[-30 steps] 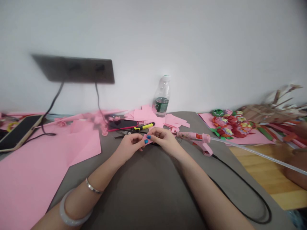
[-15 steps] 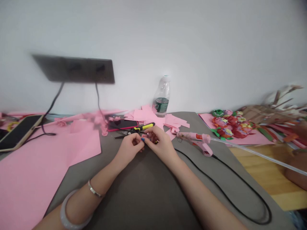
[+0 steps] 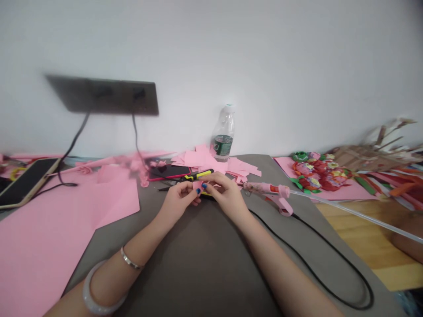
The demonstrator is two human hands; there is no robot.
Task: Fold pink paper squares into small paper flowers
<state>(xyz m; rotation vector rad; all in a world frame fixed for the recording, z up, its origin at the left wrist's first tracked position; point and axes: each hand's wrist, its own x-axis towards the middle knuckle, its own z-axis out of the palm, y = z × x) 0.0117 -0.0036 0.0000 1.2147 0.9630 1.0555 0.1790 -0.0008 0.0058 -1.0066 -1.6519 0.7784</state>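
While both hands are meeting just in front of the water bottle, the left hand and the right hand are pinching a small pink paper piece between them. Each grip is pressing together on it, thumb against fingertips, with the blue-painted thumbnails showing just below the paper. The piece is sitting right inside both grips, mostly hiding behind the fingers; whether it is touching the grey bench cannot be told.

Between the hands and the bottle, yellow-handled cutters are lying beside a red-cased phone, and a heap of pink paper squares is spreading around the bottle's foot. Right of the bottle and nearer the person, a pink glue gun is lying on its side, its black cord looping across the bench. Farther right of the bottle, paper flowers are lying in a cluster. Left of the bottle, a large pink sheet is covering the bench. The bottle is standing against a white wall, where a dark socket panel is hanging to its left.
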